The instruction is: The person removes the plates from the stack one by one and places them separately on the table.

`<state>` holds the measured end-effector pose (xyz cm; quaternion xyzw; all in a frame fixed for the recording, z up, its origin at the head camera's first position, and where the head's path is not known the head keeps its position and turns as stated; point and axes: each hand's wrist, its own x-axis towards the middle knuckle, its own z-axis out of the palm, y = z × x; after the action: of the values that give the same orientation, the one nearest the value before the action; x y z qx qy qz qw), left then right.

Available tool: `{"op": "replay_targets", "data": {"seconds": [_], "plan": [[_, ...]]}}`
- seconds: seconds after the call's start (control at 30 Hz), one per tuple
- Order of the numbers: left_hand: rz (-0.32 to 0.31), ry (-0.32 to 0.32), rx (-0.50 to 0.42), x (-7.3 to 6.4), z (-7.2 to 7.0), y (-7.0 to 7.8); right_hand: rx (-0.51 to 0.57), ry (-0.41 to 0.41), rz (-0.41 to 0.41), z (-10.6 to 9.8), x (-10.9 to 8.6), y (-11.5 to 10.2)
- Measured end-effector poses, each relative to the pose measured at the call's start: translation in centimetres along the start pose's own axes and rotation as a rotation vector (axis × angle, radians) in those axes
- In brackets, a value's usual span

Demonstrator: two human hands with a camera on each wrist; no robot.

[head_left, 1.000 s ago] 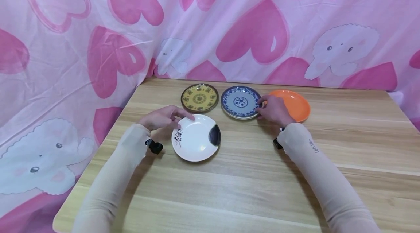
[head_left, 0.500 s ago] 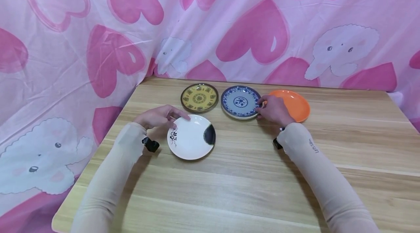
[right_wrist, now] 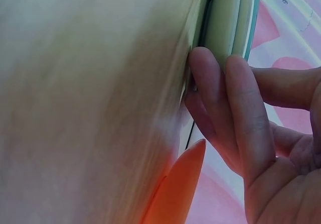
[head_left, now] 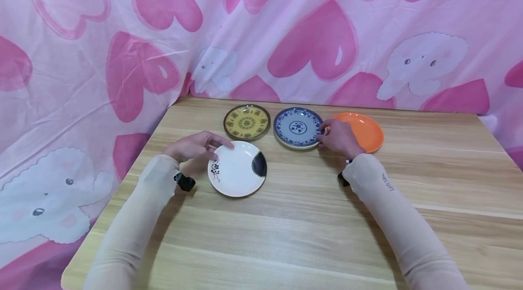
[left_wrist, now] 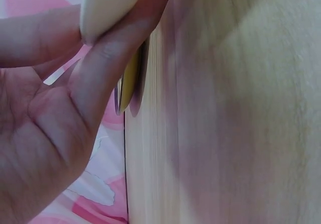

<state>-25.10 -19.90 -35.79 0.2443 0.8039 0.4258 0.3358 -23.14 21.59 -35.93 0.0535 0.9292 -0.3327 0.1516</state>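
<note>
My left hand [head_left: 194,145] pinches the left rim of a white plate [head_left: 237,176] with a dark patch and small flower print. Seen from the left wrist, thumb and fingers are on both faces of this white plate [left_wrist: 108,8], which is raised over the wooden surface. On the right, my right hand [head_left: 340,136] grips the right edge of a blue-and-white patterned plate [head_left: 298,127]. A second pale rim shows beneath that plate. In the right wrist view, my fingers [right_wrist: 243,93] curl against the side of the stacked plates [right_wrist: 225,23].
A yellow plate [head_left: 247,122] with a dark rim lies behind the white plate. An orange plate [head_left: 367,133] sits just right of my right hand, partly hidden by it. The wooden table [head_left: 286,235] ends at a pink heart-print curtain [head_left: 310,40].
My left hand has shifted the white plate a little to the left, mostly in the first half second. My right hand stays at the blue-and-white plate.
</note>
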Motion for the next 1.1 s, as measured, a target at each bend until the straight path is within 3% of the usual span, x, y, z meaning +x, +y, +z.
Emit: {"op": "replay_targets", "data": {"seconds": [0.23,0.63,1.1], "plan": [[-0.066,0.071,0.121,0.1,-0.1,0.8,-0.004,0.0,0.008,0.0,-0.1,0.1],[-0.111,0.098,0.15,-0.1,0.0,1.4,-0.013,0.004,-0.013,0.2,-0.2,0.0],[-0.082,0.088,0.173,-0.2,-0.5,1.4,-0.014,0.004,-0.011,0.2,-0.1,0.0]]}}
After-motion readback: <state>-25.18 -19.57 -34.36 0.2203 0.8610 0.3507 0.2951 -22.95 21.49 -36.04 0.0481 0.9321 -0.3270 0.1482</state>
